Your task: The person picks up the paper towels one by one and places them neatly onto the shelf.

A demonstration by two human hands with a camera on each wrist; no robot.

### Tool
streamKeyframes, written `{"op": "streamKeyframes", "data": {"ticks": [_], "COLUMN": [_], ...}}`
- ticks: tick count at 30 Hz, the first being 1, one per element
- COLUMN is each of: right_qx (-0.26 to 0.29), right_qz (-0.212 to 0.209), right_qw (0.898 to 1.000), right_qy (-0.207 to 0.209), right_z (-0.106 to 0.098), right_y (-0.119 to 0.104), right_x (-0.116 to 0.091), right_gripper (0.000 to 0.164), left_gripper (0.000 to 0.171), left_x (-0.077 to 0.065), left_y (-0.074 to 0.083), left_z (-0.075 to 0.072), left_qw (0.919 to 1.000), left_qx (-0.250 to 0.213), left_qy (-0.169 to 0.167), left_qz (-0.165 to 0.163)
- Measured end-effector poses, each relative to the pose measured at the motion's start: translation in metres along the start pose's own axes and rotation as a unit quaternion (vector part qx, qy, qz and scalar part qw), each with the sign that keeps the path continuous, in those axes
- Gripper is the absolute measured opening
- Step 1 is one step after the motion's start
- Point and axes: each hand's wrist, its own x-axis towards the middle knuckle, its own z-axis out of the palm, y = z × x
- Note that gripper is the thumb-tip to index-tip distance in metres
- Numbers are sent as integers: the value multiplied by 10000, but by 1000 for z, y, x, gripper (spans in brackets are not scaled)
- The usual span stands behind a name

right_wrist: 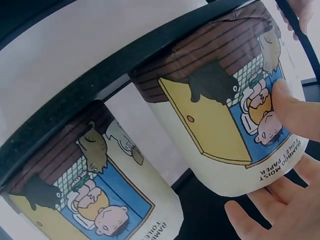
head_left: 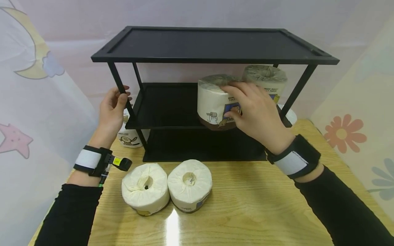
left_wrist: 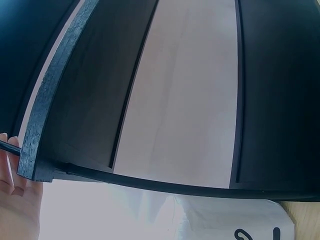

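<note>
My right hand [head_left: 257, 111] grips a wrapped toilet paper roll [head_left: 210, 102], thumb on its printed side and fingers over its top. The roll is at the front of the black rack's [head_left: 203, 44] middle shelf; whether it touches the shelf I cannot tell. Behind it to the right stands another toilet paper roll [head_left: 264, 76], whose cartoon wrapper also shows in the right wrist view [right_wrist: 100, 195]. My left hand [head_left: 111, 111] holds the rack's front left post between thumb and fingers. In the left wrist view, fingers [left_wrist: 10, 175] show past the black frame.
Two wrapped rolls, one on the left [head_left: 144, 188] and one on the right [head_left: 190, 182], stand side by side on the wooden table [head_left: 246, 205] before the rack. Another roll [head_left: 130, 138] is partly hidden behind the left post. A white rounded thing [head_left: 290, 115] shows behind the right post.
</note>
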Motion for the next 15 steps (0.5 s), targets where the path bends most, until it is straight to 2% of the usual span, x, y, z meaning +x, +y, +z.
{"op": "streamKeyframes", "data": {"ticks": [15], "right_qx": [-67], "right_qz": [349], "right_qw": [9993], "right_qy": [-132], "right_z": [11], "right_y": [5], "right_x": [6], "right_gripper": [65], "left_gripper": [33], "left_x": [2], "left_y": [-2], "left_z": [2], "left_qw": [9999], "left_qx": [110], "left_qy": [3], "left_qz": [-7]}}
